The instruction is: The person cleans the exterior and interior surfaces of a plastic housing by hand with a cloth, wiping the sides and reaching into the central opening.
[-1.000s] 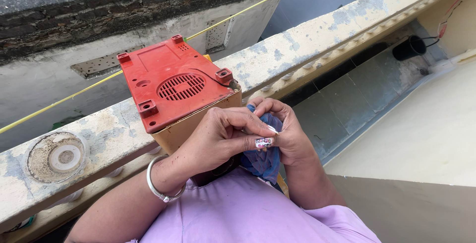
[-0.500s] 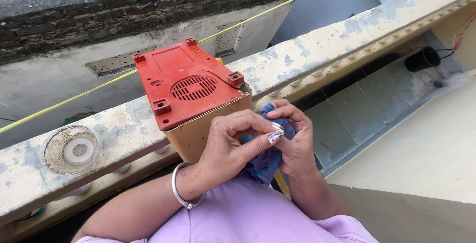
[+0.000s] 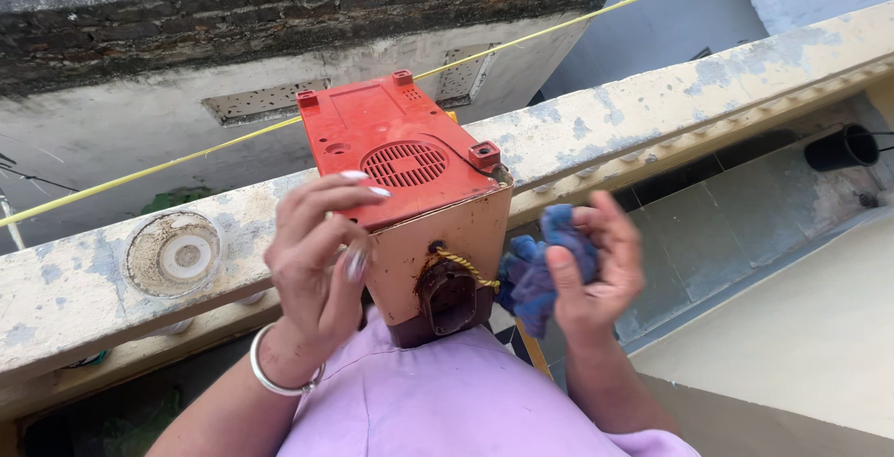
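Note:
A boxy appliance with a red vented base [image 3: 396,154] and a beige side lies on its side on the parapet ledge [image 3: 652,108]. A dark round knob with a yellow cord [image 3: 452,294] shows on its near face. My left hand [image 3: 317,257] touches the box's left edge, fingers spread, a metal bangle on the wrist. My right hand [image 3: 596,266] is to the right of the box and holds a crumpled blue cloth [image 3: 535,271].
A round dusty disc [image 3: 175,254] lies on the ledge at the left. A yellow line [image 3: 186,161] runs across behind the box. A black pipe end [image 3: 841,148] juts out at the right. A grey wall stands beyond the ledge.
My hands were together at the blue cloth in front of the box. They have parted: the left went to the box's left edge, the right moved aside with the cloth, exposing the knob.

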